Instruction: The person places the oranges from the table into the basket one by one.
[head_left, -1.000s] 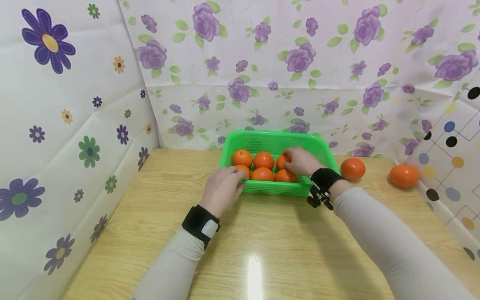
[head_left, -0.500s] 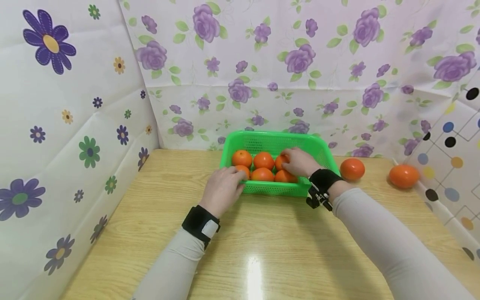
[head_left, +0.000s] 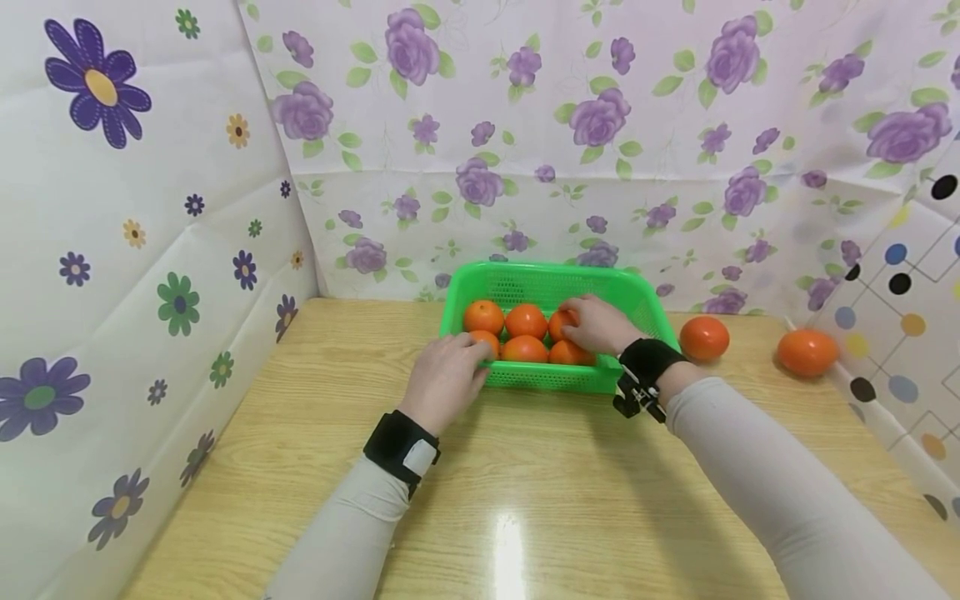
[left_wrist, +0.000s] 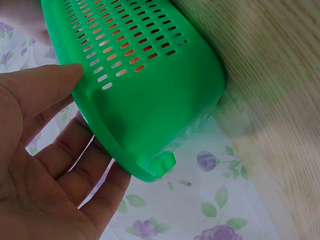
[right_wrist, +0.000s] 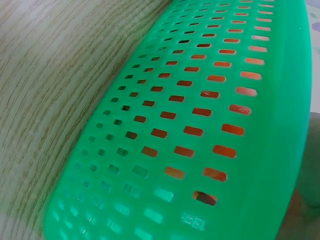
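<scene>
A green perforated plastic basket [head_left: 547, 377] stands near the back of the table with several orange-red, glossy tomatoes [head_left: 524, 349] in two rows. My left hand [head_left: 444, 375] grips the basket's front-left corner; in the left wrist view the thumb [left_wrist: 55, 82] lies on the outer side of the rim and the other fingers are across it. Reaching over the front-right side, my right hand [head_left: 600, 323] holds the tomato [head_left: 558, 325] at the right end of the back row, between thumb and fingers. In the right wrist view the basket wall [right_wrist: 185, 115] hides most of that hand.
Two more tomatoes lie on the wooden table [head_left: 465, 500] to the right of the basket: one tomato [head_left: 704, 338] close beside it, another tomato [head_left: 807, 352] by the right wall. Flower-patterned sheets [head_left: 480, 117] hang behind and at the left; a dotted sheet [head_left: 907, 333] is at the right.
My right hand has shifted very slightly left with the back-row tomato, which now sits closer to its neighbour. The left hand and the basket have stayed put.
</scene>
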